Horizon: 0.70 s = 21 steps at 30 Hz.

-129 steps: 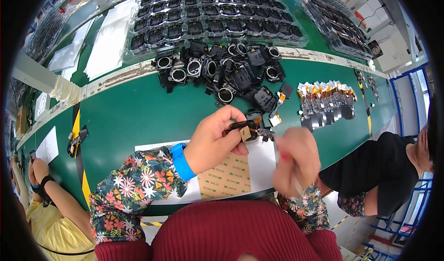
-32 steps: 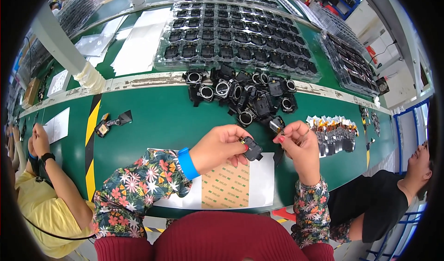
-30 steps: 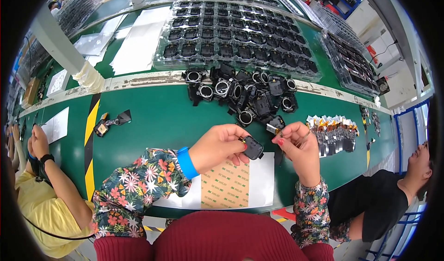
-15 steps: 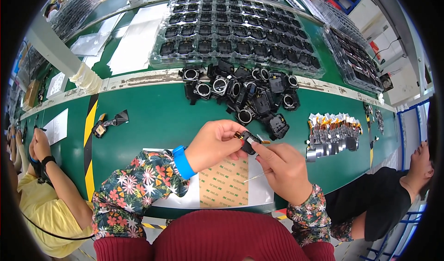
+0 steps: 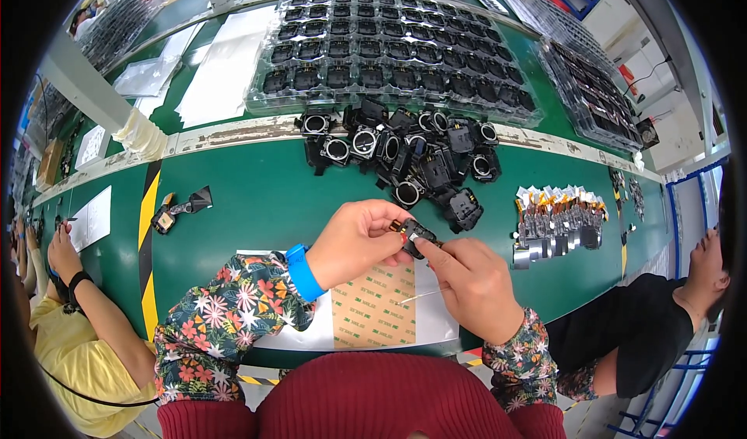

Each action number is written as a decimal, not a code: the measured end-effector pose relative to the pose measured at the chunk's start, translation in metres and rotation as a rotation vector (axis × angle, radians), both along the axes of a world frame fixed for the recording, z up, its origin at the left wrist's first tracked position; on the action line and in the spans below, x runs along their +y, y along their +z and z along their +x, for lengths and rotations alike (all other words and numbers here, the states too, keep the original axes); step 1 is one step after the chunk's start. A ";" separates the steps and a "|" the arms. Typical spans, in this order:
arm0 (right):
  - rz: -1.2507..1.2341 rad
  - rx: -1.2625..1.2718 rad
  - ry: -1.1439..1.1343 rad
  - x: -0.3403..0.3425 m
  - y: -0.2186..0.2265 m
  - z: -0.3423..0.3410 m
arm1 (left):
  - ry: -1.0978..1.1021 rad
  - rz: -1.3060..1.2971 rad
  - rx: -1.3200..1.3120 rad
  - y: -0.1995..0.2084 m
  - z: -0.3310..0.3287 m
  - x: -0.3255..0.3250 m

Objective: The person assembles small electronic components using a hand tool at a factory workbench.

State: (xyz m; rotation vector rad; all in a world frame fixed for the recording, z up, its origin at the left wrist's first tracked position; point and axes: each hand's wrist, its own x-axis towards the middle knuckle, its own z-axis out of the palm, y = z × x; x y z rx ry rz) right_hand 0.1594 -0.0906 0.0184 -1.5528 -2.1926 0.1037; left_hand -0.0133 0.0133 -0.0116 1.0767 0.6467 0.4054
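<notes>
My left hand (image 5: 346,241) is closed round a small black plastic housing (image 5: 415,230), with thumb and fingers on its left side. Against the housing's near face presses the index finger of my right hand (image 5: 484,287). A thin pale, needle-like tool (image 5: 420,296) sticks out leftward from under the right hand's curled fingers; its other end is hidden in the grip. Below both hands lies a tan adhesive backing sheet (image 5: 369,314) with green print, on top of white paper (image 5: 438,321).
Beyond my hands is a heap of black housings (image 5: 408,155) with round rings. Behind it stand clear trays (image 5: 389,101) of black parts. Flex-cable parts (image 5: 560,221) lie in a row at right; one loose assembly (image 5: 165,220) lies left. Co-workers sit on both sides.
The right index finger has shifted slightly left across the housing, now pressing closer to my left thumb. The housing stays in my left hand. The whole view has moved a little.
</notes>
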 end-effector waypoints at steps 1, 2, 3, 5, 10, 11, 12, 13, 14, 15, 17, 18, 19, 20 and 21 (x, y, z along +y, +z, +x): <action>-0.003 -0.002 0.001 0.000 0.000 0.000 | 0.001 -0.007 0.001 0.000 0.000 0.000; -0.003 -0.002 0.000 0.000 0.000 0.000 | 0.000 -0.006 0.001 0.000 0.000 0.000; 0.002 -0.002 0.000 0.000 -0.001 -0.001 | 0.004 -0.004 0.005 0.000 0.000 0.000; 0.008 -0.003 -0.002 0.000 -0.001 -0.001 | 0.006 -0.001 0.010 -0.001 0.000 -0.001; 0.044 -0.008 -0.009 0.000 -0.003 -0.003 | -0.010 0.087 -0.018 -0.004 0.000 -0.003; 0.045 -0.007 -0.010 0.000 -0.003 -0.002 | -0.012 0.088 -0.017 -0.004 0.000 -0.003; 0.049 -0.019 -0.003 0.000 -0.003 -0.002 | -0.004 0.079 -0.032 -0.004 0.000 -0.004; 0.053 -0.031 0.004 0.000 -0.003 -0.002 | 0.004 0.070 -0.047 -0.005 0.001 -0.004; 0.054 -0.029 0.002 0.000 -0.003 -0.002 | 0.003 0.071 -0.045 -0.007 0.001 -0.004; 0.054 -0.049 0.000 -0.001 -0.003 -0.003 | 0.009 0.064 -0.048 -0.010 0.001 -0.004; 0.055 -0.069 -0.004 -0.001 -0.002 -0.003 | 0.012 0.057 -0.049 -0.009 0.002 -0.005; 0.072 -0.074 -0.002 -0.001 -0.002 -0.003 | 0.006 0.050 -0.033 -0.005 0.003 -0.006; 0.089 -0.079 0.001 -0.002 -0.002 -0.003 | 0.001 0.043 -0.015 -0.003 0.004 -0.006; 0.090 -0.079 -0.001 -0.002 -0.004 -0.002 | -0.001 0.044 -0.015 -0.003 0.004 -0.005; 0.096 -0.039 0.012 -0.002 -0.007 0.000 | -0.049 0.032 -0.005 -0.003 0.005 -0.004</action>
